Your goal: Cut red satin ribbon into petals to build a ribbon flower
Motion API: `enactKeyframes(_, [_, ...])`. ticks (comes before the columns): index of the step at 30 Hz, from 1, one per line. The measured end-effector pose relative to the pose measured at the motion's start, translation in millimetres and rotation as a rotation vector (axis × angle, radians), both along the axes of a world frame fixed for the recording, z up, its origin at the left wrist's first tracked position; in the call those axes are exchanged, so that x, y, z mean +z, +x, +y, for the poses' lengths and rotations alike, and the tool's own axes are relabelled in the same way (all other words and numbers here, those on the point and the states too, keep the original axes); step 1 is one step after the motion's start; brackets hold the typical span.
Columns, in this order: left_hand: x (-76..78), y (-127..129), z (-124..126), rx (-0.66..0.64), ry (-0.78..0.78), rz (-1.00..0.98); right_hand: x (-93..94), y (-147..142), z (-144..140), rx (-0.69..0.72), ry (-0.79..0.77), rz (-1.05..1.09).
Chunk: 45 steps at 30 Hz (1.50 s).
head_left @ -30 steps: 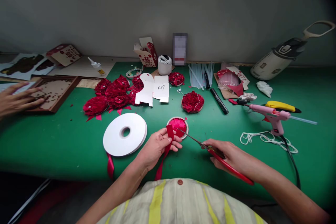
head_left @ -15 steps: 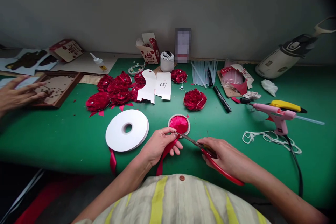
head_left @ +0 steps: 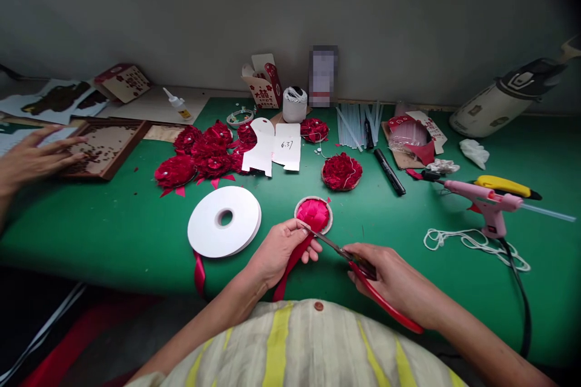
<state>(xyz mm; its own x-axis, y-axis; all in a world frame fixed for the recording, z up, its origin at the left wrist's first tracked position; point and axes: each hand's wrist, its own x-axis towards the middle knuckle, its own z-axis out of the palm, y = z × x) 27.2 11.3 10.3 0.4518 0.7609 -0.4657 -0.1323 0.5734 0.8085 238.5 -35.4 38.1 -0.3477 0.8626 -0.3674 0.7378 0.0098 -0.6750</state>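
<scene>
Between thumb and fingers, my left hand (head_left: 284,248) pinches a red satin ribbon (head_left: 290,263) whose tail hangs toward my lap. My right hand (head_left: 385,275) is wrapped round the red-handled scissors (head_left: 376,296), their blades reaching to the ribbon at my left fingertips. Just beyond the blade tips lies a small round piece with pink-red fabric (head_left: 313,214) inside a pale rim. Left of my hands rests a white ribbon spool (head_left: 213,224), with red ribbon trailing off the table edge. Whether the blades are parted is hard to see.
Several dark red fabric flowers (head_left: 213,151) lie behind the spool, beside a white card (head_left: 287,146). At right are a pink glue gun (head_left: 485,199), a yellow cutter (head_left: 506,186), white cord (head_left: 472,242) and a black marker (head_left: 389,172). Another person's hand (head_left: 31,157) is over a wooden tray (head_left: 109,172).
The whole view has shifted slightly, so the table items appear further right. My hands keep nearly the same hold on the ribbon and scissors.
</scene>
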Motion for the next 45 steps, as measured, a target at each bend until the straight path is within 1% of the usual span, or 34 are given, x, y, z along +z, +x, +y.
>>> enactKeyframes(3, [4.9, -1, 0, -0.005, -0.033, -0.017, -1.4, 0, -1, -0.015, -0.002, 0.005])
enactKeyframes(6, [7.0, -3, -1, -0.010, -0.018, -0.052, -1.0, 0, -2, -0.011, -0.009, 0.012])
enactKeyframes(10, [4.8, -5, -2, -0.002, 0.015, -0.070, 0.8, 0, -2, -0.013, -0.007, 0.010])
enactKeyframes(20, [3.5, -5, -3, 0.011, -0.010, -0.094, 3.4, -4, -3, -0.032, -0.006, 0.019])
enactKeyframes(26, [0.5, -4, -2, 0.030, -0.025, -0.074, 6.2, -6, 0, -0.035, -0.036, 0.016])
enactKeyframes(30, [0.3, -2, -1, 0.030, -0.047, -0.073, 5.1, -4, 1, -0.032, -0.026, -0.001])
enactKeyframes(38, [-1.6, -1, 4, 0.044, -0.086, -0.021, -1.3, 1, 4, 0.013, -0.015, -0.053])
enactKeyframes(42, [-3.1, -1, 6, 0.056, -0.104, 0.011, -6.4, 4, 7, -0.003, -0.024, -0.062])
enactKeyframes(45, [-1.1, -1, 5, 0.051, -0.112, 0.068, -8.0, 6, 8, -0.024, -0.023, -0.073])
